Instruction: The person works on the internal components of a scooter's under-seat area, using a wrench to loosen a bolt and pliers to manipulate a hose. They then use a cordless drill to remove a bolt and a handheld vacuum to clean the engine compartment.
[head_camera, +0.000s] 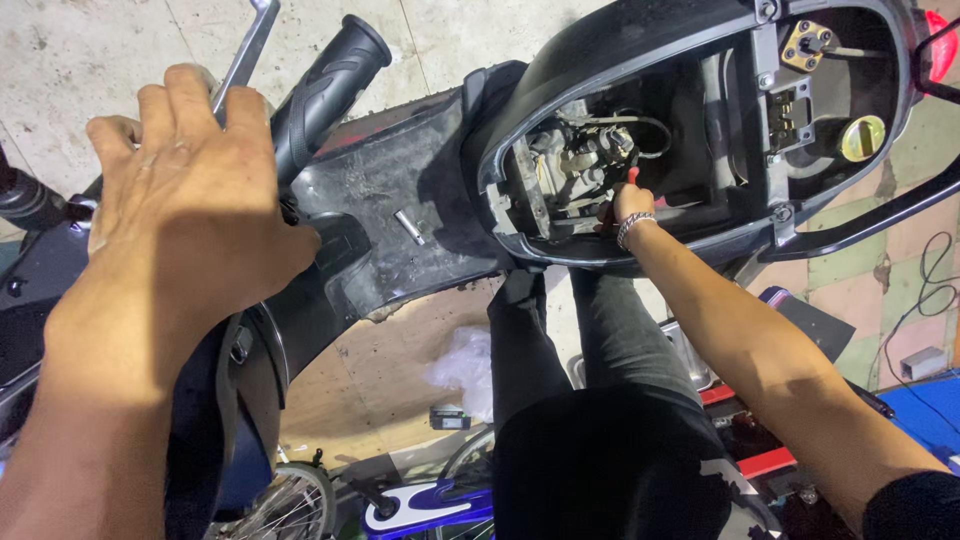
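- Scooter (400, 200): black body across the upper frame, seat off, floor panel dusty and scuffed, concrete floor beneath.
- Open seat bay (700, 130): oval cavity at right of centre, black rim all round; engine parts, hoses and wires exposed at its left end; brass-coloured round cap (862, 138) at its right end; metal latch bracket (790, 110) just left of that cap.
- Left hand (190, 190): spread flat, palm down, fingers slightly curled, pressed on the front body panel beside the handlebar; nothing clearly gripped.
- Handlebar grip (325, 85): black ribbed rubber, angled up to the right, just beside the left hand's fingers; whether touched, cannot tell.
- Brake lever (248, 45): silver metal, above the left hand, partly behind its fingers.
- Right hand (630, 205): reaching into the lower edge of the seat bay, fingers closed round a tool with a red handle (632, 176); tool tip hidden among the engine parts.
- Bracelet (634, 226): beaded band on the right wrist, at the bay rim.
- Small metal socket (409, 226): short silver cylinder lying loose on the floor panel, between the two hands, well apart from both.
- Legs in dark trousers (590, 400): below the bay.
- Bicycle wheel (290, 505): spoked, at the bottom left.
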